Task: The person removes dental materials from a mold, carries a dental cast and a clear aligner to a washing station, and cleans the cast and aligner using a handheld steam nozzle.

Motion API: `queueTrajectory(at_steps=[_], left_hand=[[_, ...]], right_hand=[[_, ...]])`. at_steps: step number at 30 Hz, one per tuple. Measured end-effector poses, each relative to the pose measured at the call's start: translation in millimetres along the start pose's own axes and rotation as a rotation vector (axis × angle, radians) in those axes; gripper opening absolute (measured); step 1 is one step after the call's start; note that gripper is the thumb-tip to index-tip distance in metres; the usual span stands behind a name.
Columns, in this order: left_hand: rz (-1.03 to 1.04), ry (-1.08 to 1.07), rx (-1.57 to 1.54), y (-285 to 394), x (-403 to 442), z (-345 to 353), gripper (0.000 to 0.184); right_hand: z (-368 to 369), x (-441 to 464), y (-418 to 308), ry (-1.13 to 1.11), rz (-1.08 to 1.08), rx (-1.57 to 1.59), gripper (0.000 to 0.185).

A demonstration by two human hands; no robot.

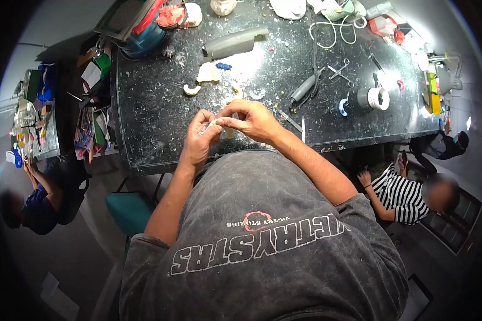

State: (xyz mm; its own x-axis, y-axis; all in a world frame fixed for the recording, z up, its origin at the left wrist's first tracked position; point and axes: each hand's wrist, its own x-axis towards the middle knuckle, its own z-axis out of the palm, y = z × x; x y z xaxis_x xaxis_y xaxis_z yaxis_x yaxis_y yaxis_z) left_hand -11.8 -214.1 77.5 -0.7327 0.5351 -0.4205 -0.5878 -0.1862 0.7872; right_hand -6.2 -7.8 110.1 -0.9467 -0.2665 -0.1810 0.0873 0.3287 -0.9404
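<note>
Over the front edge of the dark speckled table (160, 123), my left hand (199, 138) and my right hand (251, 122) meet. Between their fingertips is a small pale piece (213, 124), too small to make out well. Both hands are closed on it. Just beyond them on the table lie a yellowish curved piece (191, 90), a cream-coloured lump (209, 72), a small blue piece (223, 66) and a whitish arch (257, 94). A thin metal tool (290, 120) rests right of my right hand.
A grey half-pipe (235, 44) lies farther back. To the right are a grey handpiece (303, 89), scissor-like forceps (339, 68), a blue arch (343, 107) and a white jar (378, 99). A green chair (127, 213) stands at lower left. People sit at both sides.
</note>
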Motion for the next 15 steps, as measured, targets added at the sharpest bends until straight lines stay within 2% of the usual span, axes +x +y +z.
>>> queueTrajectory(at_steps=[2, 3, 5, 7, 8, 11, 12, 15], left_hand=[[-0.074, -0.053, -0.369, -5, -1, 14, 0.033], [-0.138, -0.012, -0.481, -5, 0, 21, 0.053], [-0.385, -0.056, -0.675, 13, -2, 39, 0.057], [-0.39, -0.094, -0.624, 2, 7, 36, 0.055], [-0.389, -0.117, -0.596, -4, 11, 35, 0.055], [-0.424, -0.131, -0.623, -15, 16, 29, 0.051], [-0.43, -0.186, -0.616, -16, 17, 25, 0.055], [-0.461, -0.105, -0.566, -19, 19, 24, 0.061]], right_hand=[[0, -3, 10, 0.031, 0.064, 0.128, 0.023], [5, -6, 18, 0.074, 0.059, 0.192, 0.023], [7, -9, 8, 0.118, 0.043, 0.076, 0.023], [9, -9, 5, 0.161, 0.011, -0.084, 0.023], [5, -9, 5, 0.115, 0.086, -0.148, 0.023], [-1, -12, 5, 0.137, -0.136, -0.431, 0.026], [-2, -12, 4, 0.116, -0.174, -0.469, 0.03], [-5, -10, 1, 0.056, -0.272, -0.5, 0.032]])
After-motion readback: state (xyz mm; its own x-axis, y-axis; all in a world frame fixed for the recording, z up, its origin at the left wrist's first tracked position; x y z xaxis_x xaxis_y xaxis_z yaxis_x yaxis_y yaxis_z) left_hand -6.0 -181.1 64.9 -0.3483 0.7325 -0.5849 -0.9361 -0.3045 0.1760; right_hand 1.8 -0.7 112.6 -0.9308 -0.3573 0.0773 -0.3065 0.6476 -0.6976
